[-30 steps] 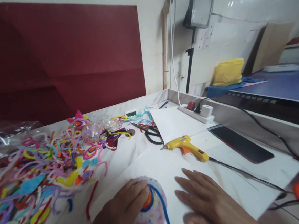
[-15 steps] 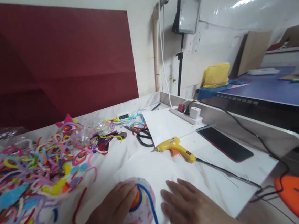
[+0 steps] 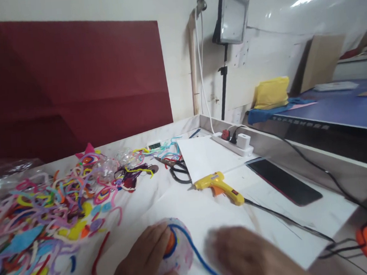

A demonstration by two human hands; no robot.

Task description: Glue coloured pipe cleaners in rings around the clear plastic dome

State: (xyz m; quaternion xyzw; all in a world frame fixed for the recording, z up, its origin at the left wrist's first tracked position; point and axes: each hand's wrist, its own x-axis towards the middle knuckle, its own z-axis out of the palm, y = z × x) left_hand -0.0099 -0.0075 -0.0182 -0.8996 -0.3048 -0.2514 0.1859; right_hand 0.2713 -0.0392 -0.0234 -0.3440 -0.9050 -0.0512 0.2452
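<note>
A pale, translucent round disc (image 3: 182, 262) with pink and blue flecks lies on white paper at the bottom middle. On it sits an orange centre (image 3: 170, 245) ringed by blue pipe cleaner. My left hand (image 3: 145, 259) holds the disc down, fingers together over its left side and thumb lower, hiding part of it. From the ring, the loose blue pipe cleaner (image 3: 197, 251) curves towards the bottom edge. My right hand (image 3: 240, 256) is to the right, beside that loose length; motion blurs its fingers. A yellow hot glue gun (image 3: 217, 185) rests beyond the hands.
Pipe cleaner pieces (image 3: 55, 219) in many colours cover the left side. Scissors (image 3: 178, 172) lie behind the glue gun. Right of it are a black phone (image 3: 284, 180), a power strip (image 3: 233, 145) and a black cord (image 3: 292, 222). The tabletop has a raised edge (image 3: 324, 156).
The loose blue pipe cleaner has swung out to the right. My right hand has moved slightly right and blurred; my left hand stays on the disc. The view has shifted a little.
</note>
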